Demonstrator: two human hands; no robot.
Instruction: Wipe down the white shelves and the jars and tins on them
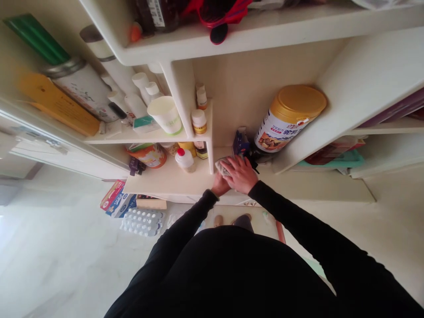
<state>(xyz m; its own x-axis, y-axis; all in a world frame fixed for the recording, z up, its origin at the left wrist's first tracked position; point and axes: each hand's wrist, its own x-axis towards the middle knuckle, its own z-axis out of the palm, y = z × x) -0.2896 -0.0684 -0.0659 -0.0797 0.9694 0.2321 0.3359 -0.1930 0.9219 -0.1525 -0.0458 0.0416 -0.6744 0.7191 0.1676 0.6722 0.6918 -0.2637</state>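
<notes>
A crumpled greyish cloth (223, 165) is bunched between my two hands above the lower shelf. My right hand (244, 176) lies over it from the right, its fingers curved across the cloth. From below and to the left, my left hand (221, 184) grips the same cloth, with most of its fingers hidden behind it. Just beyond my right hand are a small dark blue box (240, 140) and a large can with a gold lid (285, 119). Some black item under the right hand is mostly covered.
Left of my hands, a red-capped bottle (185, 160) and an orange package (150, 155) share the lower shelf (165, 182). Above them stand a paper cup (165, 115) and several bottles. Packed water bottles (142, 221) and boxes (117, 198) lie on the floor.
</notes>
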